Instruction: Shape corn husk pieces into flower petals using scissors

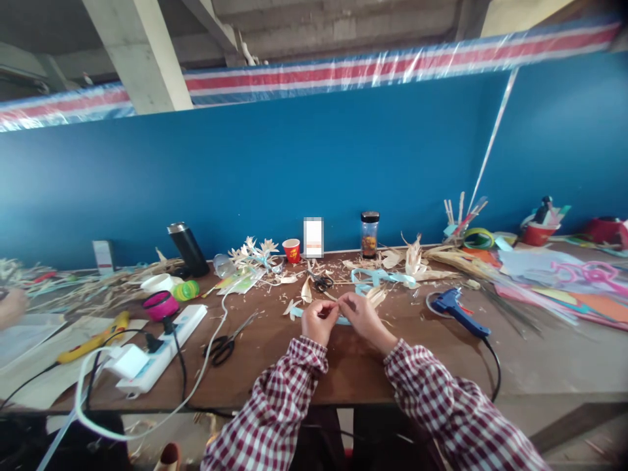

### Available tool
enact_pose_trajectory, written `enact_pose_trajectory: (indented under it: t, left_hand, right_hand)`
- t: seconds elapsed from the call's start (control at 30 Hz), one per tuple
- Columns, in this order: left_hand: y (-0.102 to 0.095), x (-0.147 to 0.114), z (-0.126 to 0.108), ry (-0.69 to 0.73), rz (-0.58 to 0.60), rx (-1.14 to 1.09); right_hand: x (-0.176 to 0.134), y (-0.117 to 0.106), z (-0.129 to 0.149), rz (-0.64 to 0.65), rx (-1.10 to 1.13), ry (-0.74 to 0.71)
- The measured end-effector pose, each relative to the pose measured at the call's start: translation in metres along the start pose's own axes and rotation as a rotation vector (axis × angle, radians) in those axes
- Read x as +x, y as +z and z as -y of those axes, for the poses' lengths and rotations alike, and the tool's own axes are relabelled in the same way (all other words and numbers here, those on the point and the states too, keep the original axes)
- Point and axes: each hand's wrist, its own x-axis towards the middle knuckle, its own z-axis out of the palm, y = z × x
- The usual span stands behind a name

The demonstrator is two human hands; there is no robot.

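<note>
My left hand and my right hand meet at their fingertips above the brown table, close to its front edge. Both are closed in a pinch, and whatever sits between the fingers is too small to make out. A pale blue strip runs behind and beneath the hands; I cannot tell whether the fingers touch it. Just left of my left hand lies a small pale husk piece. Beyond the hands are black-handled scissors, a dried corn husk and a tangled light blue ribbon.
A blue glue gun lies to the right, its cord over the edge. On the left are scissors, a white power strip and a yellow glue gun. A red paper cup and a jar stand behind. Another person's hand shows far left.
</note>
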Motion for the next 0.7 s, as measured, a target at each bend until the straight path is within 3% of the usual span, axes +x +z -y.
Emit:
enact_pose_trajectory:
  t: [0.07,0.2,0.47,0.7]
  left_hand:
    - [0.0006,-0.0021,-0.0004,0.137,-0.018,0.084]
    - [0.0008,-0.0034,0.0013,0.256,-0.011,0.150]
    - [-0.0016,-0.0068,-0.0002,0.375,-0.003,0.349]
    - [-0.0030,-0.0072,0.0003,0.382,0.011,0.404]
  right_hand:
    - [0.0000,-0.0006,-0.0001,0.028,0.038,0.006]
    - [0.0004,-0.0004,-0.0037,0.069,0.103,0.025]
    - [0.0021,-0.0018,-0.0031,0.104,0.192,0.085]
    - [0.0028,-0.0008,-0.0064,0.126,0.217,0.118]
